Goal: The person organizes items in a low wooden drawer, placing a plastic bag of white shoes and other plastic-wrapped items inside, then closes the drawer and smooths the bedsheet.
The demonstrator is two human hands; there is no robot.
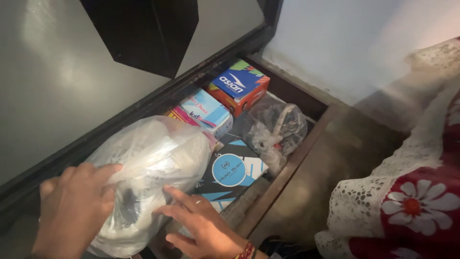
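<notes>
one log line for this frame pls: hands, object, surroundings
left hand: flat on plastic bag | right hand: open, fingers on bag's lower edge | bag: in wooden compartment, beside boxes | nothing lifted

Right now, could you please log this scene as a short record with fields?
setting: open wooden drawer beneath a dark glossy panel
left hand: pressed flat on a large white plastic bag
right hand: fingers spread on the bag's lower edge
in drawer: orange and blue box, pale blue box, black and blue box with round emblem, small clear bag
nearby: red floral cloth with lace trim
</notes>
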